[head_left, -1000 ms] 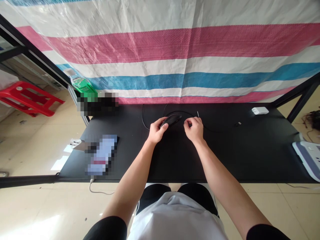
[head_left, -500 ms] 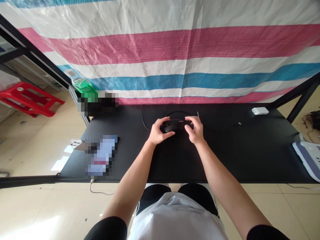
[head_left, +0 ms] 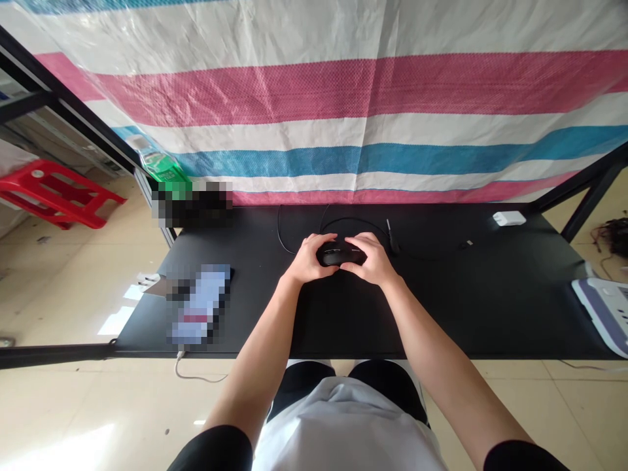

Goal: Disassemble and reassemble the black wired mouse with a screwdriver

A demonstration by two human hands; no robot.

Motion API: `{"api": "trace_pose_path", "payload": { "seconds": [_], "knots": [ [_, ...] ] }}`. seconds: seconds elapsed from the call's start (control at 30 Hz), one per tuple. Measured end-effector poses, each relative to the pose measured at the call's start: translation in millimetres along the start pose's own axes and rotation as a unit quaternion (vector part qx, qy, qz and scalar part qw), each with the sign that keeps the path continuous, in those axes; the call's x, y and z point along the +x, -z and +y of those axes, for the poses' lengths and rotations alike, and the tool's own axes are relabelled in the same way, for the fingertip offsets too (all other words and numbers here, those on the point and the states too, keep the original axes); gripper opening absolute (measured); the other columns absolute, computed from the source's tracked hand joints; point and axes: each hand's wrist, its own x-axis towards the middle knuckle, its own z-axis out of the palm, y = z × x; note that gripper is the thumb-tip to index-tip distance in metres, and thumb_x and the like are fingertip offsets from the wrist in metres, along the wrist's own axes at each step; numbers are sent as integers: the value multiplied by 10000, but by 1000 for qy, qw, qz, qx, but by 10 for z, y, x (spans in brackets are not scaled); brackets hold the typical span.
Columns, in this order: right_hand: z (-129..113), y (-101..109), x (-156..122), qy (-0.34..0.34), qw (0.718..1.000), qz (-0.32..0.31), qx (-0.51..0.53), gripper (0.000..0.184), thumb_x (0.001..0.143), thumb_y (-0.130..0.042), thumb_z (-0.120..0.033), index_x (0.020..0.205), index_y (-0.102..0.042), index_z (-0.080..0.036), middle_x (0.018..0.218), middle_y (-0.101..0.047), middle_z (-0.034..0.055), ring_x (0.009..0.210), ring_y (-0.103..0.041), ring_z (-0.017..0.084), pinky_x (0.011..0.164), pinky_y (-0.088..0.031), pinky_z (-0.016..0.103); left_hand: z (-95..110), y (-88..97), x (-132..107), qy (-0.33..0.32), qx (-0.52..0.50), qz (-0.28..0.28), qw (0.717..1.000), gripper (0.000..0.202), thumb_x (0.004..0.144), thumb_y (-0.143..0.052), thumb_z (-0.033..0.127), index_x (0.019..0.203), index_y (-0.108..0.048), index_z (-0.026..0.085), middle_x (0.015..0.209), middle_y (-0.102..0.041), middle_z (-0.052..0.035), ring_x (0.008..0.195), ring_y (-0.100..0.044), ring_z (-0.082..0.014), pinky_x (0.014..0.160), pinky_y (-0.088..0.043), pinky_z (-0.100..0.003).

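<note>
A black computer mouse [head_left: 339, 254] lies sideways between my two hands over the middle of the black tabletop. My left hand [head_left: 309, 258] grips its left end, thumb along the near side and fingers along the far side. At the other end, my right hand [head_left: 373, 259] closes round it with thumb and fingers in the same way. Just beyond the right hand is a small screwdriver [head_left: 393, 239] with a dark handle and a thin metal shaft. A thin black cable [head_left: 358, 220] loops behind the mouse.
A USB plug [head_left: 468, 243] and a white charger [head_left: 509, 218] lie on the right of the black table [head_left: 441, 314]. A power strip [head_left: 601, 307] sits at the right edge. Leftward are a blurred phone [head_left: 203, 304], a green-labelled bottle [head_left: 169, 173] and a red stool [head_left: 59, 193].
My right hand has moved left and closed on the right end of the mouse. The screwdriver's handle now shows beside it. My left hand stays on the mouse, shifted slightly.
</note>
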Motion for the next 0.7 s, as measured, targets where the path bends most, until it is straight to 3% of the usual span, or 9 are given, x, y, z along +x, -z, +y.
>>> {"api": "trace_pose_path", "payload": {
  "seconds": [0.23, 0.7],
  "knots": [
    [27, -54, 1, 10, 999, -24, -32, 577, 716, -803, -406, 1247, -648, -241, 1140, -703, 105, 1087, -576, 307, 970, -493, 524, -7, 16, 2, 20, 84, -29, 996, 727, 594, -743, 297, 1294, -565, 223, 1138, -655, -84, 1104, -563, -311, 1016, -366, -485],
    [1, -70, 3, 10, 997, -47, -57, 531, 737, -794, -395, 1215, -665, -202, 1160, -720, 117, 1039, -601, 296, 933, -478, 495, -49, -11, 19, 43, 71, -61, 995, 802, 530, -751, 237, 1299, -525, 202, 1200, -653, -97, 1125, -580, -314, 1072, -322, -494]
  ]
}}
